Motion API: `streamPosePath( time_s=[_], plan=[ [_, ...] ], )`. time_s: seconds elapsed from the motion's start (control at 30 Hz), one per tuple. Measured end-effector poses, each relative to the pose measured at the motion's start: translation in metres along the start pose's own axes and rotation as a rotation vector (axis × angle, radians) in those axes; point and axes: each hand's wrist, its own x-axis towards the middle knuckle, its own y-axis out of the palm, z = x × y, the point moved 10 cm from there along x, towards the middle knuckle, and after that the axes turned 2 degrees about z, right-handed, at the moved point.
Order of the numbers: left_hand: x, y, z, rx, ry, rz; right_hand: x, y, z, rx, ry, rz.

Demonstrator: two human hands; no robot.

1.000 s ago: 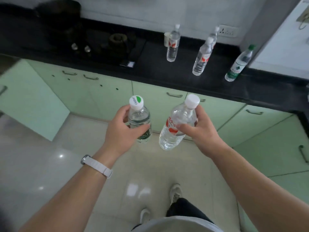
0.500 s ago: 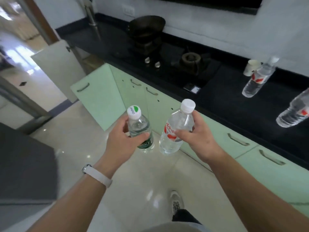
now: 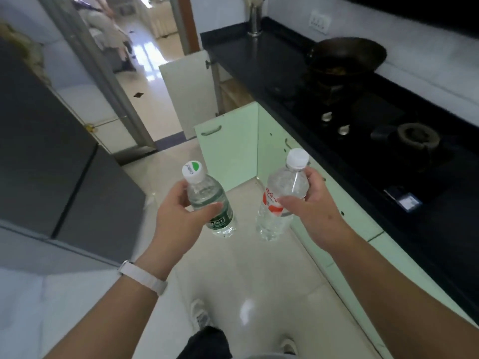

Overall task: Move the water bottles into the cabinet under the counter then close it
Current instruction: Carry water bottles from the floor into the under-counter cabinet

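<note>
Left hand (image 3: 178, 216) wrapped around green-label water bottle (image 3: 210, 203), right hand (image 3: 311, 206) around red-label water bottle (image 3: 281, 198), both carried over glossy pale tile floor (image 3: 233, 275) beside black counter (image 3: 388, 141), mint cabinet door (image 3: 228, 149) standing open ahead, wok (image 3: 347, 54) on stove.

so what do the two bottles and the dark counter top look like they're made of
Green-labelled clear bottle in the left hand and red-labelled clear bottle in the right hand: thin see-through plastic, probably, with white plastic caps. Black counter top: likely polished stone, dark and faintly glossy.
</note>
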Motion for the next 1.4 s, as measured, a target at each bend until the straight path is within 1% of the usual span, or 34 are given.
streamPosePath(
  time_s=[0.13,0.27,0.5,0.63,0.9,1.03,1.13,1.27,1.4],
  plan=[
    [0.047,-0.049,0.027,-0.013,-0.004,-0.021,0.050,0.055,0.000,-0.037,-0.008,0.018],
    [0.106,-0.097,0.048,-0.035,0.012,-0.004,0.099,0.114,0.004,-0.069,-0.029,-0.059],
    [0.209,-0.174,0.057,-0.019,0.072,0.045,0.179,0.212,0.025,-0.119,-0.082,-0.113],
    [0.258,-0.204,0.056,0.007,0.091,0.060,0.216,0.249,0.031,-0.130,-0.098,-0.110],
    [0.346,-0.233,0.062,0.054,0.104,0.043,0.310,0.288,0.026,-0.158,-0.071,-0.111],
    [0.405,-0.236,0.067,0.078,0.091,0.050,0.374,0.298,0.012,-0.164,-0.053,-0.124],
    [0.457,-0.234,0.066,0.110,0.089,0.071,0.429,0.309,0.005,-0.151,-0.047,-0.100],
    [0.529,-0.229,0.067,0.153,0.028,0.078,0.503,0.315,0.002,-0.103,-0.004,-0.069],
    [0.596,-0.217,0.064,0.176,-0.011,0.121,0.562,0.312,0.009,-0.122,0.036,-0.068]
  ],
)
